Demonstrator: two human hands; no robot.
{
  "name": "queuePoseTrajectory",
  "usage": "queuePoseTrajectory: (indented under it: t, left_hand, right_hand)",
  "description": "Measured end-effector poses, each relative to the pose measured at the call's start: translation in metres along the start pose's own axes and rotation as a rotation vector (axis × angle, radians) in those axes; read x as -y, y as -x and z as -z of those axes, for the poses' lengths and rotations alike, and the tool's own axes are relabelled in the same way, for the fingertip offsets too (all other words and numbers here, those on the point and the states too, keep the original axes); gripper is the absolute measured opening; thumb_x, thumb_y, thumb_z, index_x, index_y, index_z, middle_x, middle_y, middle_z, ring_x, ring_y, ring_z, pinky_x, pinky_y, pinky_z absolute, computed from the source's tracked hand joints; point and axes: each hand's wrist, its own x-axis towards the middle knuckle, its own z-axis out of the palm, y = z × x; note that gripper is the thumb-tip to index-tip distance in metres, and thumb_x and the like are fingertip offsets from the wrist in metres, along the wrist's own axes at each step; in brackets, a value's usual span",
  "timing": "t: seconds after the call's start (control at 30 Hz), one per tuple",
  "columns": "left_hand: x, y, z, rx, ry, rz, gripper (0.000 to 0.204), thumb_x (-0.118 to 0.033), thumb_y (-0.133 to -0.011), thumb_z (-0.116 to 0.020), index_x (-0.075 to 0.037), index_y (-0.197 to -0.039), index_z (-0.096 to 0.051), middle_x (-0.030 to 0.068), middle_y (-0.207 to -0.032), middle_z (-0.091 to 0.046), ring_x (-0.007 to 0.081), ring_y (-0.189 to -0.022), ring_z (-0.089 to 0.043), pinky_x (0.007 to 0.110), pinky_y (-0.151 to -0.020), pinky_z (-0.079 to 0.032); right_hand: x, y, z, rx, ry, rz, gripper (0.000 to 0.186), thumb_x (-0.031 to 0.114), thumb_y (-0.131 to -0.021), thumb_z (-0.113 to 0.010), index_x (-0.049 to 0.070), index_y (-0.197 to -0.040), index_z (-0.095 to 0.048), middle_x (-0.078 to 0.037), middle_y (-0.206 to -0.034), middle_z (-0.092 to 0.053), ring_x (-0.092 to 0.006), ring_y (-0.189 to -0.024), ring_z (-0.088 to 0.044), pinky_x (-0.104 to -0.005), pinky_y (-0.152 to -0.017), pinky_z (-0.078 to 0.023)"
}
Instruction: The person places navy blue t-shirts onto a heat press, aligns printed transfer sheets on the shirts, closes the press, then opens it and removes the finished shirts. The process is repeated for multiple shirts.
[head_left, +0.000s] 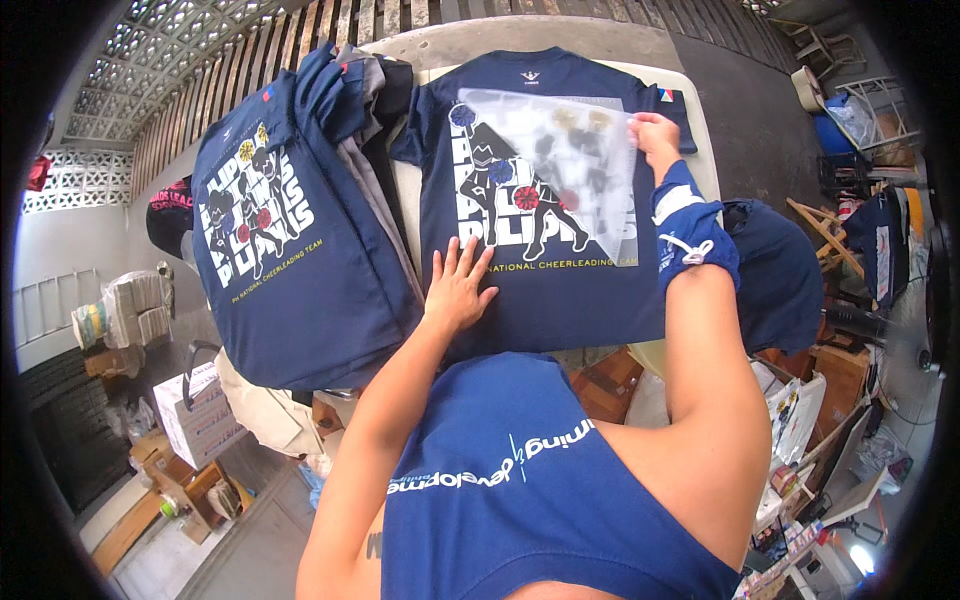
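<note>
A navy T-shirt [560, 305] lies flat in front of me, printed with cheerleader figures, white block letters and red and blue pom-poms. My left hand [458, 285] rests on it with fingers spread, at the lower left of the print. At the upper right, my right hand [656, 136] pinches the edge of a translucent transfer film [612, 165]. The film is partly lifted and folded back diagonally, its cloudy side covering the right part of the print. The lower left of the design shows uncovered.
Left of the shirt, a pile of similar printed navy shirts [300, 330] overlaps the table. More dark cloth [770, 275] hangs at the right. A white carton [200, 415] stands at the lower left, and a fan [910, 330] at the far right. Slatted wood [230, 80] lies behind.
</note>
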Motion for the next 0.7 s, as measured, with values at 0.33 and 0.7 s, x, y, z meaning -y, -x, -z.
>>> queuePoseTrajectory:
  t: [0.33,0.7]
  left_hand:
    - [0.002,0.0,0.003,0.004,0.009,-0.008,0.078,-0.052,-0.1,-0.059,-0.026,-0.166,-0.027,0.011,-0.174,-0.02,0.041,-0.161,-0.012,0.061,-0.127,-0.015]
    - [0.011,0.002,-0.012,-0.124,-0.036,-0.131,0.077,-0.054,-0.102,-0.054,-0.021,-0.167,-0.027,0.0158,-0.174,-0.016,0.0452,-0.16,-0.01,0.066,-0.125,-0.012]
  right_hand:
    - [0.007,-0.031,0.25,-0.833,-0.018,0.091,0.021,0.004,-0.082,-0.07,0.005,-0.101,-0.078,-0.011,-0.09,-0.077,-0.0236,-0.072,-0.075,-0.0326,-0.064,-0.064]
    - [-0.171,0.311,0.587,-0.997,-0.3,0.19,0.01,0.001,-0.09,-0.064,0.008,-0.093,-0.059,-0.007,-0.092,-0.065,-0.0206,-0.073,-0.065,-0.0397,-0.064,-0.059]
